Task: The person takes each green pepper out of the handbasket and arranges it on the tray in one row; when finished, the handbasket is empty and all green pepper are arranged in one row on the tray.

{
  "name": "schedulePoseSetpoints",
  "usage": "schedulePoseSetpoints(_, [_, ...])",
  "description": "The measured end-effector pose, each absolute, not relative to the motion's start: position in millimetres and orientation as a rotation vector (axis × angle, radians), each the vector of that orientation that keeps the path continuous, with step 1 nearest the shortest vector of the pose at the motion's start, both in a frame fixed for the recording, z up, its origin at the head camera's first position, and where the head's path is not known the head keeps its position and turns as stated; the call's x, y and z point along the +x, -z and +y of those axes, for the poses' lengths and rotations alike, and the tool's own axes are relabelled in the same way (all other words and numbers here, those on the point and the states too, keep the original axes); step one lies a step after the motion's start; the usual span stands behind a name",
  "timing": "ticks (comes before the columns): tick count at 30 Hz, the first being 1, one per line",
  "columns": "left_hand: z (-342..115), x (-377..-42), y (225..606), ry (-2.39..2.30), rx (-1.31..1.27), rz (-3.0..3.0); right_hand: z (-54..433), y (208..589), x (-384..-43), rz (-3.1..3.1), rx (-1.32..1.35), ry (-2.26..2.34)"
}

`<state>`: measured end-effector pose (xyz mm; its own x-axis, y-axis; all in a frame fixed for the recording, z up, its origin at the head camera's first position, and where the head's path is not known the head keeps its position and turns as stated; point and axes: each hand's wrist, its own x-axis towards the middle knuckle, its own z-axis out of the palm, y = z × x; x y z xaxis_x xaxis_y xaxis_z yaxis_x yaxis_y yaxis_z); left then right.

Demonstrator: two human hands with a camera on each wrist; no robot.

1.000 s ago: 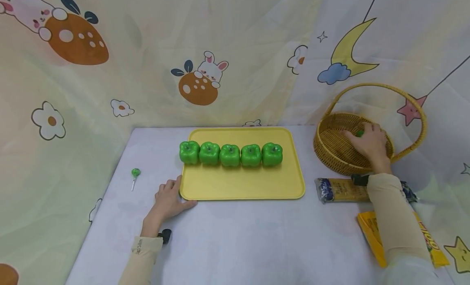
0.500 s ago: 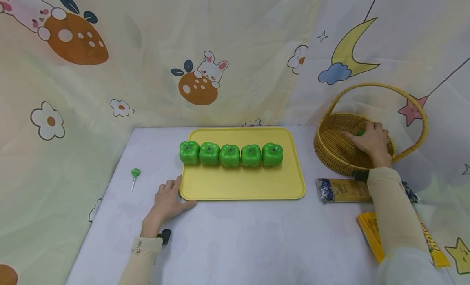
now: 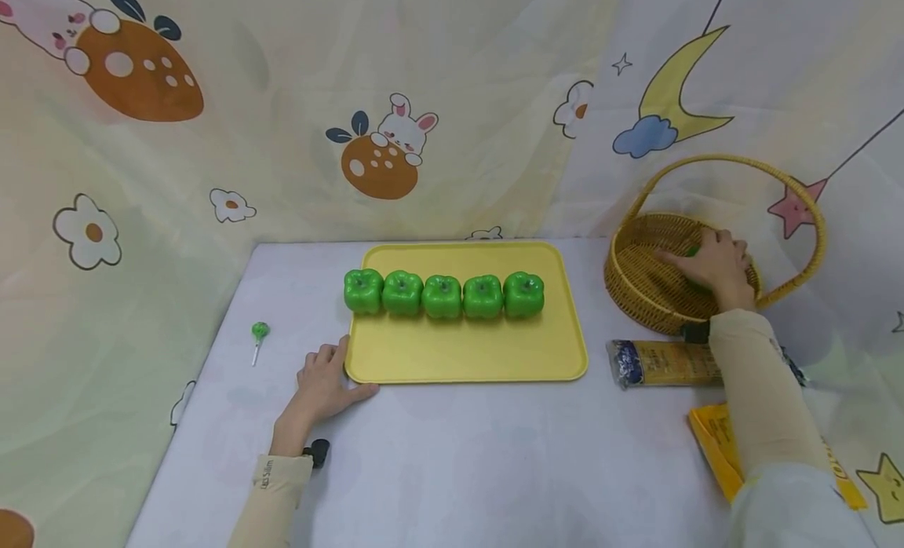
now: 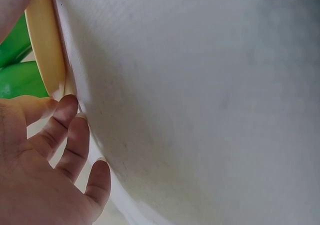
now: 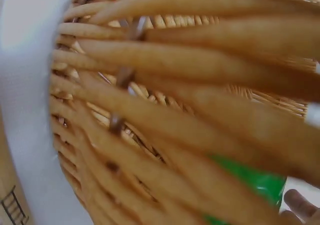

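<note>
Several green bell peppers (image 3: 442, 297) stand in a row on the yellow tray (image 3: 466, 359), the leftmost at the tray's edge. My left hand (image 3: 326, 381) rests against the tray's near left corner, index finger along the side and thumb along the front edge; its other fingers are loosely bent in the left wrist view. Inside the wicker basket (image 3: 639, 301) at right, my right hand (image 3: 716, 269) grips another green pepper (image 3: 695, 283), mostly hidden by the hand. Basket weave fills most of the right wrist view, with green pepper (image 5: 257, 180) and fingertips (image 5: 299, 203) at lower right.
A lollipop (image 3: 258, 340) lies on the left of the white table. Beside the basket's near side are a clear-wrapped long packet (image 3: 664, 363) and a yellow bag (image 3: 716, 442), both partly under the right forearm. The basket's tall handle (image 3: 741, 162) arches over it.
Inside the basket, my right hand has shifted very slightly, and more green of the pepper shows under it. The head view tilts a little. My left hand stays at the tray corner.
</note>
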<state>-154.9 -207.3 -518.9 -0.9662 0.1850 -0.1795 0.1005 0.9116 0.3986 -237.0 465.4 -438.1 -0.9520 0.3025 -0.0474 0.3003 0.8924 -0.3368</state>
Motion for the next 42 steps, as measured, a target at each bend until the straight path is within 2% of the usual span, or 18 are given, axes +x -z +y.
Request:
schedulePoseSetpoints(25, [-206, -154, 517, -0.567, 0.241, 2.855, 497, 420, -229, -3.177, -0.609, -0.486])
schedulePoseSetpoints(42, [-208, -156, 518, -0.581, 0.252, 2.862, 505, 419, -229, -3.299, -0.481, -0.467])
